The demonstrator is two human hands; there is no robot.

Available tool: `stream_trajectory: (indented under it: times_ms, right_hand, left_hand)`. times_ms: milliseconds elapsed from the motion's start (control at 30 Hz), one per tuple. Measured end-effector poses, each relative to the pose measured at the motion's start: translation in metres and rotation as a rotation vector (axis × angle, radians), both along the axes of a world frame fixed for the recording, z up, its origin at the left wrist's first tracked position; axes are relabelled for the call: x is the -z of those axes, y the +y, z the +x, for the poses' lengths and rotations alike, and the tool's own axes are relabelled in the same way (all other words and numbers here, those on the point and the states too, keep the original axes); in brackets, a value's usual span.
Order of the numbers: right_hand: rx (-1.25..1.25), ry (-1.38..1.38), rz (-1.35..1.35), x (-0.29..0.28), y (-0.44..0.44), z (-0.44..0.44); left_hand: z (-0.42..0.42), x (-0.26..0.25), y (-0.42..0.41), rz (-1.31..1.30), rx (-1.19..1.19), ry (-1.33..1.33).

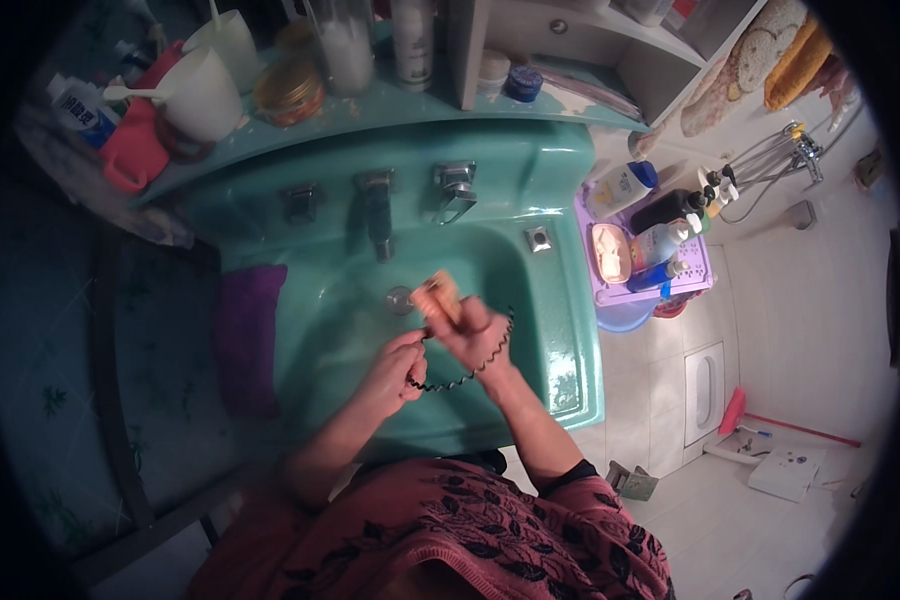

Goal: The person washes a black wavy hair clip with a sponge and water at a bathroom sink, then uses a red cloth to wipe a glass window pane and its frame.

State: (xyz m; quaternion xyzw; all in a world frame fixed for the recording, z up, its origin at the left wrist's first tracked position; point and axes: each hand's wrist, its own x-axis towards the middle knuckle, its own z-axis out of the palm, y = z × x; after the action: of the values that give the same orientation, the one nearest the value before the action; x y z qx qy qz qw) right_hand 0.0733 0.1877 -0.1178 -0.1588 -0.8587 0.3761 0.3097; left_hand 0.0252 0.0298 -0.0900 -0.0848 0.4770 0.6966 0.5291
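Both my hands are over the basin of a green washbasin [307, 390]. My left hand [394, 375] is closed on one side of a thin black wavy band [450, 386], which looks like a wavy hair hoop. The band curves from there across to my right wrist. My right hand [469, 330] holds a blurred orange-brown object [436, 296], possibly a brush or sponge; its kind is hard to tell. This object is just right of the metal drain [400, 300], below the chrome spout [379, 217].
A purple cloth [251, 337] lies over the basin's left rim. Cups, jars and tubes stand on the green shelf [285, 139] behind. At right, a lilac rack [649, 294] holds bottles and a soap dish [611, 253]. A squat toilet [703, 394] is in the floor.
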Motion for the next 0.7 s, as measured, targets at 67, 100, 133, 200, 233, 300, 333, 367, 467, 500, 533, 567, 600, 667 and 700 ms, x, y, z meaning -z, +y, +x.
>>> stream_trajectory:
  times_ms: [67,100,133,200,233,300,333,367,467,500,533,567,600,667,700]
  right_hand:
    - [0.131,-0.066,-0.138,0.002,0.016,-0.01]
    - [0.105,-0.044,-0.145,-0.001,0.012,-0.009]
    - [0.078,-0.023,-0.151,-0.003,0.003,-0.007]
    - [-0.076,0.028,-0.069,-0.017,-0.016,0.002]
    - [-0.112,0.024,-0.074,-0.018,-0.022,0.005]
    - [-0.027,0.006,0.001,0.011,-0.005,0.0]
    - [0.032,-0.03,-0.048,0.003,0.001,-0.007]
    - [0.091,-0.066,-0.098,-0.007,0.005,-0.011]
    - [-0.015,0.0,-0.234,-0.002,-0.009,-0.005]
    - [-0.071,0.033,-0.247,-0.004,-0.018,-0.002]
    - [-0.093,0.016,-0.026,-0.015,-0.022,0.005]
    - [-0.043,0.016,-0.013,-0.013,-0.017,0.002]
    - [0.009,0.017,-0.001,-0.009,-0.008,-0.003]
    - [0.127,-0.006,-0.124,0.0,0.014,-0.013]
    - [0.137,-0.031,-0.205,-0.004,0.018,-0.013]
  left_hand:
    - [-0.001,-0.001,-0.002,0.011,-0.007,0.029]
    - [-0.002,-0.001,-0.002,0.014,-0.008,0.037]
    - [-0.004,0.0,-0.002,0.013,-0.009,0.038]
    - [-0.005,0.001,-0.002,0.01,-0.022,0.02]
    - [-0.003,0.001,-0.001,0.008,-0.035,0.002]
    - [-0.002,-0.002,0.001,0.02,-0.037,-0.026]
    - [-0.003,-0.006,0.001,0.032,-0.036,-0.035]
    - [-0.004,-0.006,0.0,0.043,-0.043,-0.035]
    - [-0.006,-0.001,0.003,0.076,-0.052,-0.019]
    - [-0.006,0.001,0.002,0.077,-0.06,-0.013]
    - [-0.004,0.002,0.001,0.069,-0.062,-0.011]
    - [-0.003,0.001,0.0,0.064,-0.064,-0.02]
    - [-0.001,0.0,0.0,0.06,-0.063,-0.028]
    - [-0.002,-0.007,0.001,0.057,-0.066,-0.048]
    - [-0.003,-0.007,0.001,0.051,-0.074,-0.055]
